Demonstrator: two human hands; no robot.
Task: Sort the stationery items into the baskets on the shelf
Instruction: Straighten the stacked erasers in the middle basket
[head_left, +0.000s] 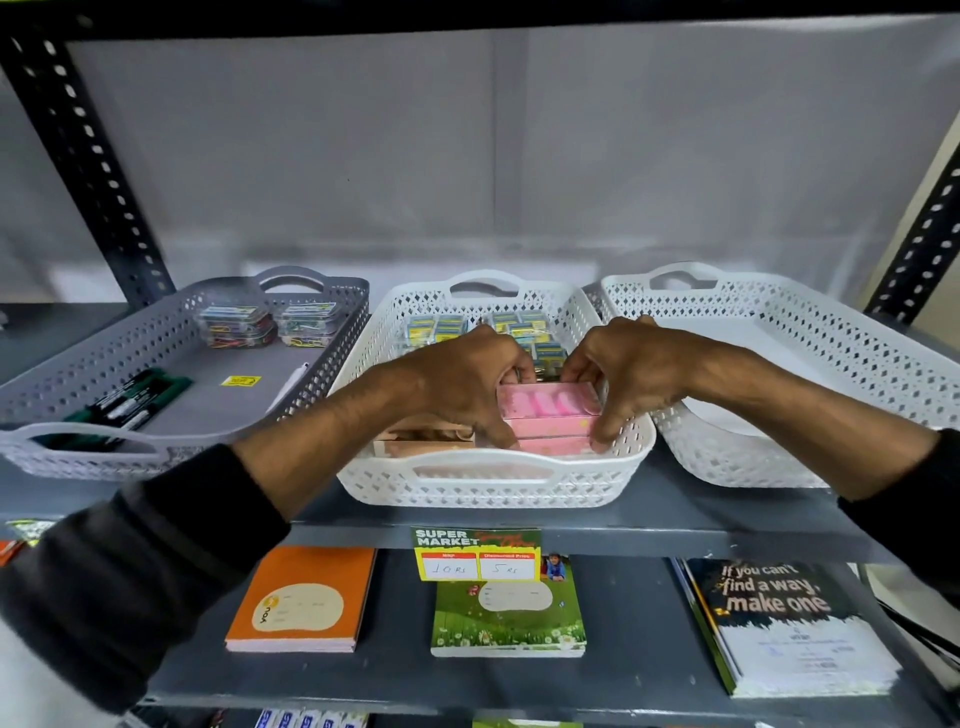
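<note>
Three perforated baskets stand on the shelf: a grey basket (332, 332) at left, a white middle basket (631, 452) and a white right basket (857, 343). Both hands reach into the middle basket. My left hand (462, 382) and my right hand (623, 371) grip opposite ends of a stack of pink boxes (550, 415) at its front right. Peach boxes (421, 441) lie at the front left under my left hand. Small blue-and-yellow packets (524, 325) fill the back of that basket.
The grey basket holds dark markers (130, 402), clear boxes of clips (239, 325), a yellow label and a white pen. The right basket shows nothing inside. On the lower shelf lie an orange notebook (304, 597), a green notebook (509, 613), a dark notebook (779, 618) and a price tag (477, 553).
</note>
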